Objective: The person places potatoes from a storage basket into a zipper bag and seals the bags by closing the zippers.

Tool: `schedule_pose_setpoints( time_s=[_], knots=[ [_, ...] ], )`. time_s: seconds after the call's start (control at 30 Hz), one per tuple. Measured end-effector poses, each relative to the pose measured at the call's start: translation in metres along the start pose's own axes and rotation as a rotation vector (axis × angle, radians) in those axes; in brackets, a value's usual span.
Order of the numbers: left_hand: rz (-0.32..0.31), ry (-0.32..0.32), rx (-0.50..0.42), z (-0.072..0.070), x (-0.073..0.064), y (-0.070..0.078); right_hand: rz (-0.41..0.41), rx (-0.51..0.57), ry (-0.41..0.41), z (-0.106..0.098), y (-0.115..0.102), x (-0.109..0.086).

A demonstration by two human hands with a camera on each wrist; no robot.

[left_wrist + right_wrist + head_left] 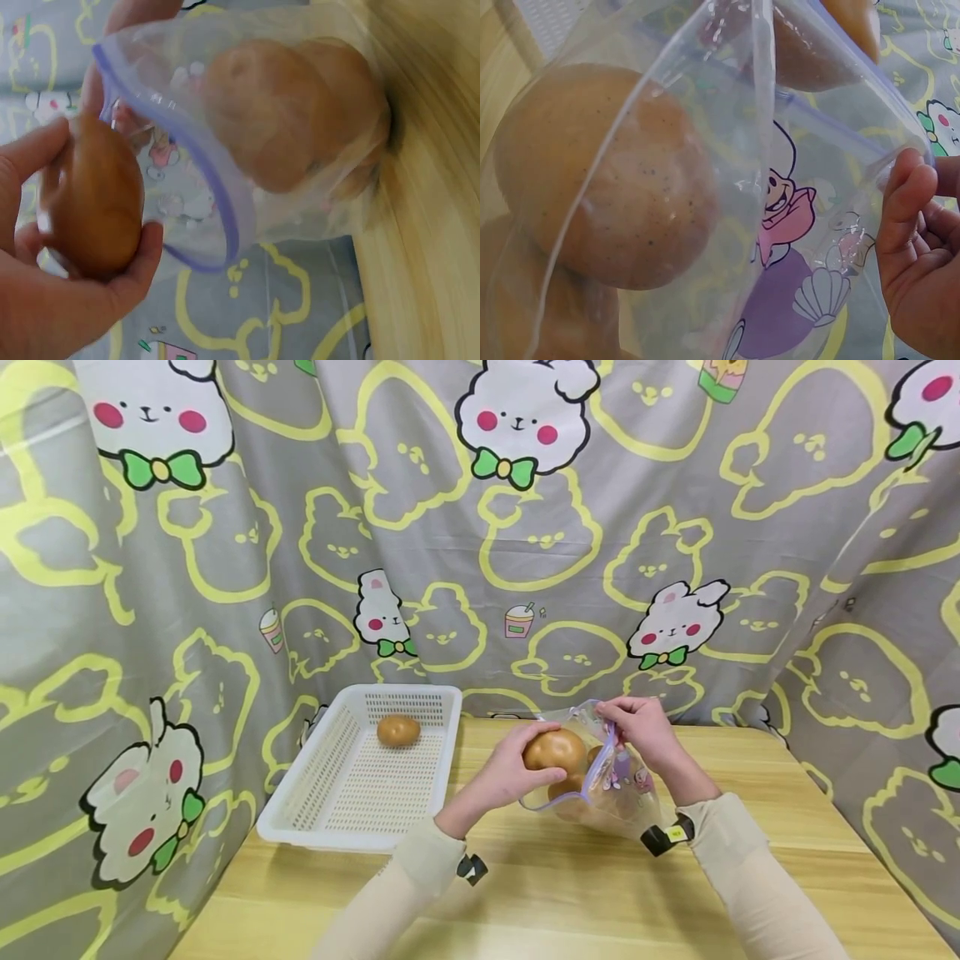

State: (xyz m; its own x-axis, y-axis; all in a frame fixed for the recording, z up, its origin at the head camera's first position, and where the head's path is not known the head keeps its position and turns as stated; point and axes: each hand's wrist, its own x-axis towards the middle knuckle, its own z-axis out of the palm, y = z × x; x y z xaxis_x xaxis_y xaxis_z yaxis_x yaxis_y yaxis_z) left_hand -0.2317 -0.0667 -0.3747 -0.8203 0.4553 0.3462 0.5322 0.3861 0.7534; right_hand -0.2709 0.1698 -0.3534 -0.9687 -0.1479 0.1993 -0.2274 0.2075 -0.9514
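My left hand [508, 770] grips a smooth brown potato [557, 752], fingers on one side and thumb on the other, at the mouth of a clear zip bag [628, 802]. In the left wrist view this held potato [97, 199] is right by the bag's purple zip edge [196, 161]. At the opposite side of the opening, my right hand [643, 733] pinches the rim between thumb and fingers. Cartoon figures are printed on the bag, which stands on the table. Through its film, the right wrist view shows a large speckled potato [607, 176] with another below it.
A white perforated plastic basket [273, 827] stands left of the bag on the wooden table [540, 902]. One potato [398, 730] lies near its far end. A grey patterned curtain [450, 552] closes in the back and both sides.
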Motion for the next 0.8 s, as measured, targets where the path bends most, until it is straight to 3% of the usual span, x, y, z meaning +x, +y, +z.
schedule_pose_setpoints(
  time_s=[0.1, 0.33, 0.53, 0.8],
  knots=[
    [0.021, 0.028, 0.042, 0.005, -0.001, 0.003, 0.003, -0.005, 0.001, 0.001, -0.001, 0.000],
    [0.044, 0.023, 0.070, 0.011, 0.001, 0.004, 0.004, -0.052, 0.010, 0.000, 0.002, 0.001],
    [0.000, 0.026, 0.115, 0.015, 0.001, 0.001, -0.004, -0.051, -0.007, 0.002, -0.002, 0.000],
    [-0.075, 0.109, 0.185, 0.024, 0.002, -0.001, -0.040, -0.039, -0.021, 0.003, -0.002, -0.003]
  ],
)
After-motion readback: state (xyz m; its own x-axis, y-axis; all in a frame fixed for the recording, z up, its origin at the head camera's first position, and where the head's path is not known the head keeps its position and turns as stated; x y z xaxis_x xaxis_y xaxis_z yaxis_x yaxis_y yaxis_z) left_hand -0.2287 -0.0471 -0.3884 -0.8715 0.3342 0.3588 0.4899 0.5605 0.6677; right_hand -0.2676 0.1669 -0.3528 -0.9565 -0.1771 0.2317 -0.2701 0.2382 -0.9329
